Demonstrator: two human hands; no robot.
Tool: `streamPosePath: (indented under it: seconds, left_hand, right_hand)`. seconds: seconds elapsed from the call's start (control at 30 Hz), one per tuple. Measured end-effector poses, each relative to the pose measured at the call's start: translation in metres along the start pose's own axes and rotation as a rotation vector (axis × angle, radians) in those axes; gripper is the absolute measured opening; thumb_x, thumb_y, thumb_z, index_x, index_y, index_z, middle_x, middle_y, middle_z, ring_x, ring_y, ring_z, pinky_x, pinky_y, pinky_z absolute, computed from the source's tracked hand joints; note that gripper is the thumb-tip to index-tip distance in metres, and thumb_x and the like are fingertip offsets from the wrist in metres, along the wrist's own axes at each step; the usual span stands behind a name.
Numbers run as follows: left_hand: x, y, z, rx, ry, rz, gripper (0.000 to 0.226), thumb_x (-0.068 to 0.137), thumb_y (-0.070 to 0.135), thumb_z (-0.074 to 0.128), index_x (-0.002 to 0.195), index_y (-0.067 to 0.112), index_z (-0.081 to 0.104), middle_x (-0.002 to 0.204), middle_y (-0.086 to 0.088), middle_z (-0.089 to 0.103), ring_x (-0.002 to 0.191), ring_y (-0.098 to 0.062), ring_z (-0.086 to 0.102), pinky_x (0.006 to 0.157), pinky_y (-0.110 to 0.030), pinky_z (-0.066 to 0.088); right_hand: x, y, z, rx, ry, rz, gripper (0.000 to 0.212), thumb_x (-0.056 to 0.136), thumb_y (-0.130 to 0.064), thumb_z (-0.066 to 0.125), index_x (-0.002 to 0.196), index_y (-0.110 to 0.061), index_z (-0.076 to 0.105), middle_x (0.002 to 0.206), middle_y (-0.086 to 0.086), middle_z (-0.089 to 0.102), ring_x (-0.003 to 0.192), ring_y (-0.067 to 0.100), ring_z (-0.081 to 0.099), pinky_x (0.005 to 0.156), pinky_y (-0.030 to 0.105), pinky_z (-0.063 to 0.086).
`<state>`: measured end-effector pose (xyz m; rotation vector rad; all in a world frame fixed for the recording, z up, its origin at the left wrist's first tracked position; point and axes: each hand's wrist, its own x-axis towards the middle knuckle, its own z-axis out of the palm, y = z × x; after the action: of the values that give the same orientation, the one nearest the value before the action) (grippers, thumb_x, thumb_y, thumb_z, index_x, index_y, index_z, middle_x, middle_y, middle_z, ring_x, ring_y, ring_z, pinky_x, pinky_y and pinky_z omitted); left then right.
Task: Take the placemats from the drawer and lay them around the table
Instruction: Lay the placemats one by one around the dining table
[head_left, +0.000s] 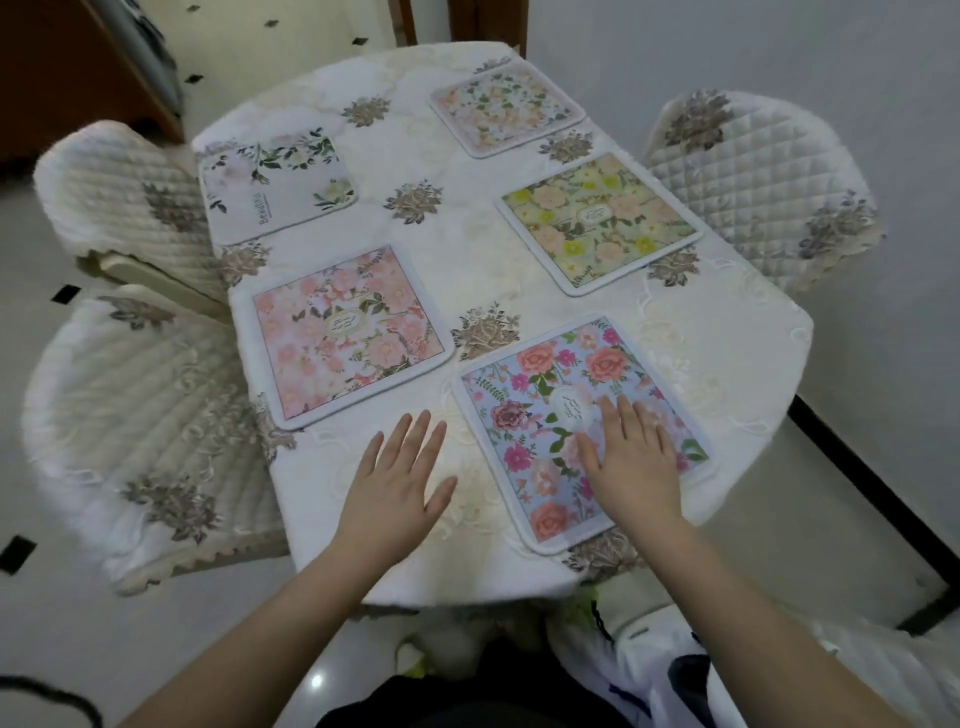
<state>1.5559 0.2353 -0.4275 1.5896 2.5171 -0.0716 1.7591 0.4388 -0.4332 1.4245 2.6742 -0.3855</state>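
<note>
Several floral placemats lie flat on the table (467, 244), which wears a cream embroidered cloth. Nearest me is a blue placemat with pink roses (530, 410); my right hand (631, 457) rests flat on it with straight fingers. My left hand (397, 478) lies flat on the bare cloth just left of that mat, fingers spread. A pink placemat (337, 332) sits at the left, a white one with green leaves (275, 184) behind it, a yellow-green one (597, 221) at the right, and a pale peach one (506, 106) at the far end.
Quilted cream chairs stand round the table: two at the left (130, 187) (140, 431) and one at the right (758, 182). A wooden door (67, 67) is at the far left. The white wall with a black skirting (857, 478) runs along the right.
</note>
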Motion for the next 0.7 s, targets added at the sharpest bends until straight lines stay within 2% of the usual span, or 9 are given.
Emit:
streamPosePath:
  seconds: [0.1,0.17,0.27,0.37,0.43,0.53,0.6,0.7]
  left_hand:
    - [-0.013,-0.020,-0.010,-0.007,0.016,-0.112,0.075,0.094,0.064,0.003,0.158,0.026,0.010,0.164,0.004,0.002,0.152,-0.016,-0.002,0.120,-0.037,-0.007]
    - [-0.026,-0.037,-0.013,0.002,0.017,-0.160,0.079,0.092,0.066,-0.002,0.158,0.025,0.008,0.165,0.004,0.000,0.151,-0.014,-0.008,0.120,-0.037,-0.010]
    - [-0.049,-0.065,-0.019,0.002,0.048,-0.229,0.077,0.095,0.065,0.005,0.157,0.023,0.020,0.164,0.001,0.013,0.151,-0.017,0.002,0.120,-0.038,-0.005]
    - [-0.077,-0.093,-0.028,-0.003,0.070,-0.307,0.072,0.098,0.062,0.016,0.153,0.019,0.036,0.159,-0.004,0.033,0.149,-0.023,0.025,0.119,-0.040,0.004]
    - [-0.098,-0.112,-0.034,-0.014,0.084,-0.349,0.071,0.097,0.061,0.020,0.151,0.019,0.039,0.157,-0.004,0.038,0.147,-0.024,0.031,0.118,-0.042,0.009]
    - [-0.136,-0.145,-0.040,-0.050,0.116,-0.410,0.071,0.097,0.061,0.021,0.150,0.018,0.041,0.157,-0.004,0.038,0.146,-0.025,0.032,0.117,-0.043,0.012]
    - [-0.161,-0.165,-0.043,-0.078,0.127,-0.437,0.074,0.097,0.062,0.015,0.151,0.018,0.038,0.157,-0.004,0.036,0.147,-0.024,0.031,0.117,-0.042,0.010]
    - [-0.205,-0.200,-0.045,-0.144,0.165,-0.465,0.071,0.097,0.061,0.020,0.154,0.021,0.033,0.160,-0.001,0.030,0.149,-0.022,0.023,0.118,-0.038,0.003]
  right_hand:
    - [-0.006,-0.033,-0.005,0.013,0.005,-0.079,0.069,0.099,-0.058,0.014,0.157,-0.019,0.012,0.163,0.004,0.014,0.151,0.022,0.008,0.121,0.043,0.003]
    - [-0.010,-0.057,-0.006,0.000,0.003,-0.145,0.072,0.097,-0.058,0.010,0.157,-0.019,0.011,0.164,0.004,0.013,0.151,0.021,0.007,0.121,0.042,0.004]
    - [-0.019,-0.097,-0.008,0.000,0.000,-0.235,0.082,0.089,-0.062,-0.001,0.156,-0.019,0.014,0.164,0.003,0.013,0.151,0.021,0.007,0.121,0.041,0.003]
    - [-0.032,-0.141,-0.010,0.004,0.042,-0.322,0.082,0.090,-0.063,0.002,0.155,-0.017,0.023,0.160,0.007,0.024,0.150,0.025,0.017,0.121,0.044,0.009]
    - [-0.044,-0.170,-0.009,-0.012,0.051,-0.377,0.080,0.091,-0.062,0.003,0.155,-0.018,0.023,0.161,0.005,0.023,0.150,0.024,0.016,0.120,0.043,0.007]
    - [-0.064,-0.220,-0.006,-0.021,0.051,-0.461,0.078,0.091,-0.061,0.004,0.156,-0.020,0.019,0.163,0.002,0.018,0.151,0.021,0.011,0.120,0.040,0.003]
    - [-0.080,-0.253,-0.005,-0.012,0.057,-0.514,0.077,0.092,-0.061,0.004,0.156,-0.021,0.019,0.163,0.001,0.016,0.151,0.020,0.009,0.121,0.038,0.001]
    - [-0.107,-0.308,0.000,0.003,0.024,-0.650,0.076,0.090,-0.063,0.002,0.156,-0.025,0.012,0.164,-0.005,0.007,0.151,0.014,0.000,0.118,0.030,-0.008]
